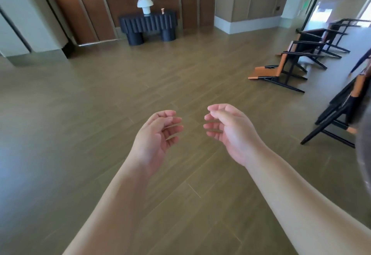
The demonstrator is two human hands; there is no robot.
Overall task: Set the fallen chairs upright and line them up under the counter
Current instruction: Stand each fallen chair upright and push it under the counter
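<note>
Several black-framed chairs with tan leather seats lie tipped over on the wooden floor at the right. The nearest of the row [281,74] lies on its back with its legs pointing right; others [319,40] lie behind it. One more fallen chair [341,110] lies at the right edge, partly cut off. My left hand [158,134] and my right hand [226,128] hang in mid-air over bare floor, palms facing each other, fingers loosely curled, holding nothing. Both are well left of the chairs. No counter is plainly in view.
A dark fluted console table [148,26] with a white mushroom lamp [145,4] stands against the wood-panelled back wall. A pillar [30,34] stands at the far left. A doorway [329,9] opens at the back right. Wide wooden floor [100,104] stretches between.
</note>
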